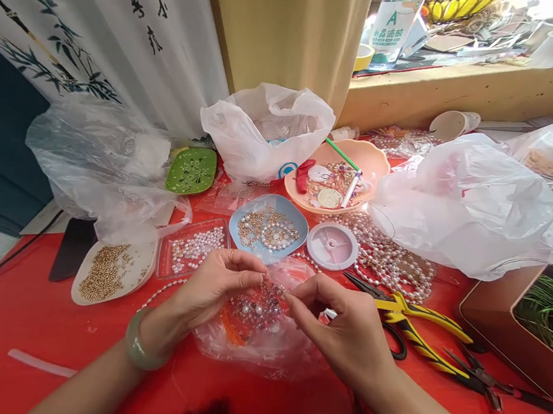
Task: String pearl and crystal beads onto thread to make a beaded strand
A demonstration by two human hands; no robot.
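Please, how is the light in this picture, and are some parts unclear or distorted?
Head view: strong light washes out the top right, above the sill, and whitens the big right bag; head view: beads between the left hand and right hand blend into shiny plastic; head view: the planter seems stretched near the edge.

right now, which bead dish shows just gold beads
The shallow cream dish, farthest left; the clear rectangular tray holds white beads, the rounded blue dish mixes both.
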